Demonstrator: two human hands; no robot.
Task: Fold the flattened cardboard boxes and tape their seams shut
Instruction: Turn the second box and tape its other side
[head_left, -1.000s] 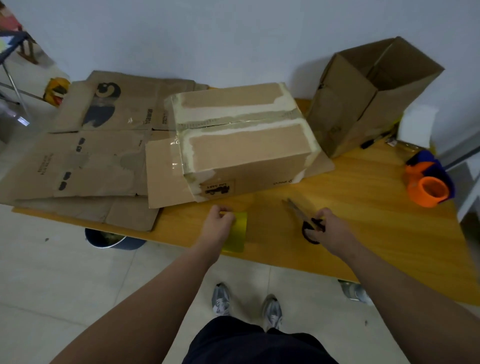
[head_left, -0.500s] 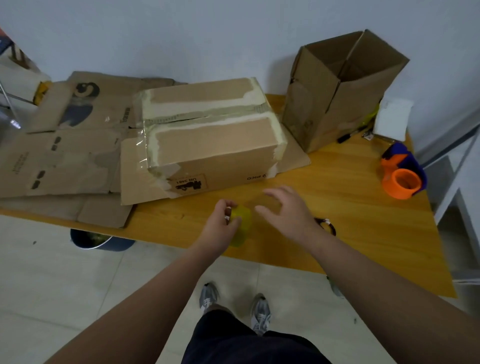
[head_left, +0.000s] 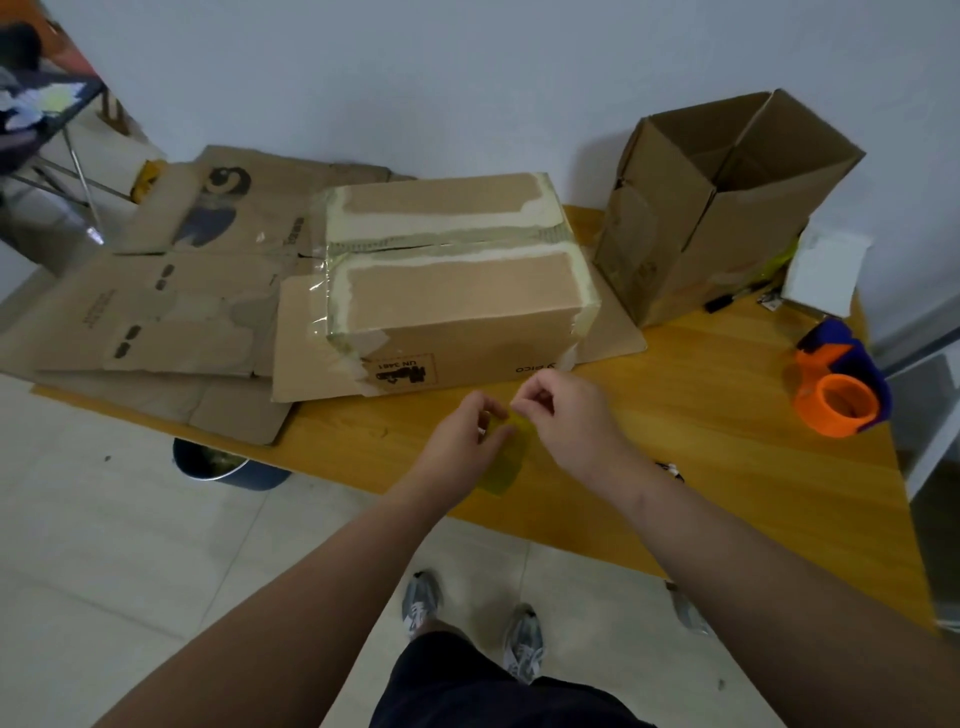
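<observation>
A folded cardboard box (head_left: 457, 306) lies on the wooden table (head_left: 701, 431), its top seam covered by yellowish tape. In front of it, over the table's near edge, both hands hold a short strip of yellow tape (head_left: 506, 457). My left hand (head_left: 462, 441) pinches its left upper corner and my right hand (head_left: 566, 415) pinches the right upper corner. The strip hangs down between them. Flattened cardboard boxes (head_left: 156, 306) lie stacked at the left. An open upright box (head_left: 717, 208) stands at the back right.
An orange and blue tape dispenser (head_left: 841, 389) sits at the right edge of the table. Black scissors (head_left: 670, 470) peek out behind my right forearm. A white box (head_left: 826, 270) and a marker (head_left: 719, 304) lie behind. A dark bin (head_left: 223, 465) stands under the table.
My right hand let go of the scissors, left them on the table and moved left to the tape strip. It now pinches the strip together with my left hand.
</observation>
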